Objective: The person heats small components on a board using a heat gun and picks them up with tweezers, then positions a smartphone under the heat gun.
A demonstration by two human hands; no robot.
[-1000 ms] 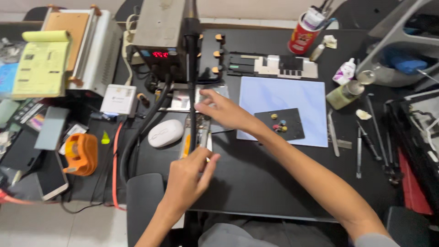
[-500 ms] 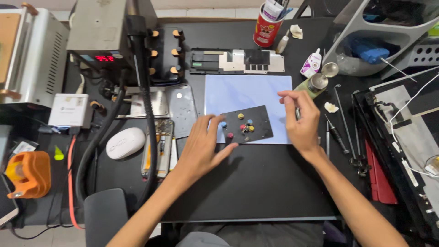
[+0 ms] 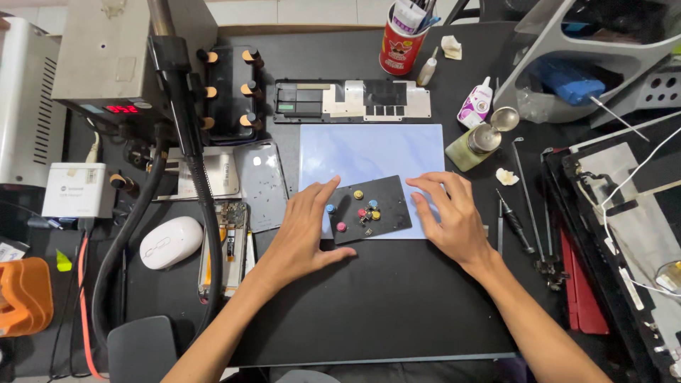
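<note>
Now both hands have settled either side of the small black plate [image 3: 370, 209], which lies on the pale blue mat [image 3: 372, 152]; half a second ago the right hand [image 3: 448, 216] was further off. The left hand [image 3: 306, 230] lies open, flat and empty, as does the right. Coloured round-headed pins stud the matte plate
</note>
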